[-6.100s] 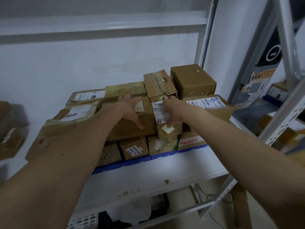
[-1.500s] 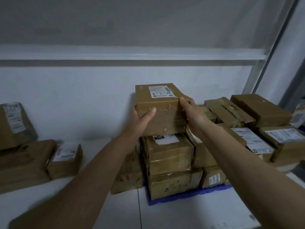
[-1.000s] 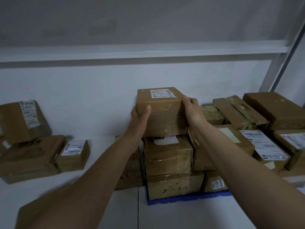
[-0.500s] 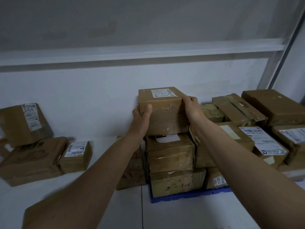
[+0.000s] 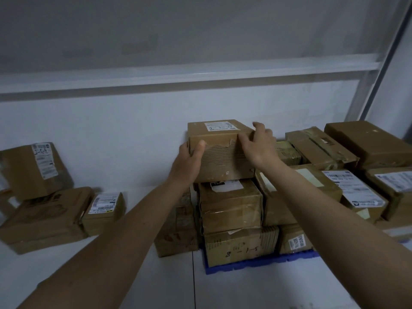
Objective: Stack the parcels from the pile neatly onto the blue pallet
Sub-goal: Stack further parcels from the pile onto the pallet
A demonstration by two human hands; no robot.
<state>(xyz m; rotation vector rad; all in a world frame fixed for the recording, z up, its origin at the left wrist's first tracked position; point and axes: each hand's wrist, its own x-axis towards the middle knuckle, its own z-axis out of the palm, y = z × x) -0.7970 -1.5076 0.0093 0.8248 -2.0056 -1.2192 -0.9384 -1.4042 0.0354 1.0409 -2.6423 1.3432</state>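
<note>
A brown parcel (image 5: 223, 162) with a white label on top sits on the left column of the stack on the blue pallet (image 5: 256, 263). My left hand (image 5: 189, 159) grips its left side, thumb on the front face. My right hand (image 5: 258, 146) lies against the front right corner, its fingers spread and reaching over the top edge, slightly blurred. Under it are a taped parcel (image 5: 229, 204) and a box marked with handwriting (image 5: 238, 246). More parcels (image 5: 347, 172) fill the pallet to the right.
The loose pile (image 5: 44, 217) lies at the left of the white shelf: a large flat parcel, a small labelled box (image 5: 103, 210) and a tilted box (image 5: 35, 168) against the wall. One parcel (image 5: 176, 230) stands just left of the pallet. A shelf beam runs overhead.
The parcel has settled on top of the left column. My right hand has slid from the parcel's right side round to its front right corner. The left hand keeps its hold.
</note>
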